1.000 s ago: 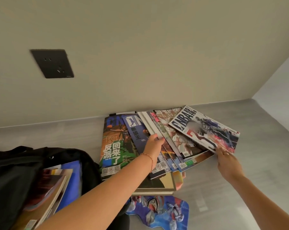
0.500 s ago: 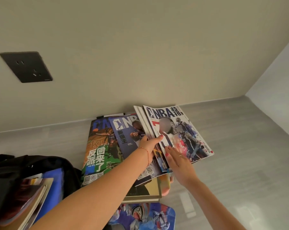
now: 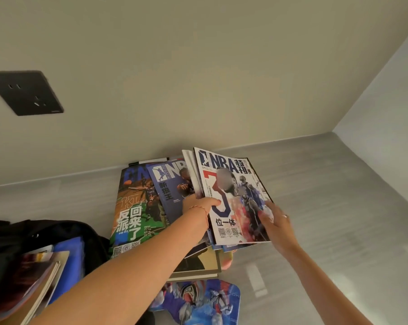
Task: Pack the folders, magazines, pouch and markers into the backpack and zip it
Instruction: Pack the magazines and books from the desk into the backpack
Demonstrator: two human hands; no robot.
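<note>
A stack of basketball magazines lies against the wall on the grey floor. My left hand [image 3: 199,205] grips the left edge of a bundle topped by the white NBA magazine [image 3: 231,200]. My right hand [image 3: 276,221] presses on that cover's right edge. Beside the bundle lie a blue NBA magazine [image 3: 167,184] and a green magazine [image 3: 135,209]. The open black backpack [image 3: 34,233] stands at lower left with a blue folder [image 3: 74,259] and magazines [image 3: 29,285] inside. A colourful printed pouch [image 3: 203,301] lies near the bottom. A black marker [image 3: 149,161] rests by the wall.
A thick book with a gold-framed cover [image 3: 198,263] sits under the magazines. A black wall socket [image 3: 27,92] is at upper left. The side wall [image 3: 386,97] meets the floor at right.
The fanned magazines have been drawn together into one squared bundle. My right hand slid the top NBA magazine leftward over the others, and the view shifted slightly right.
</note>
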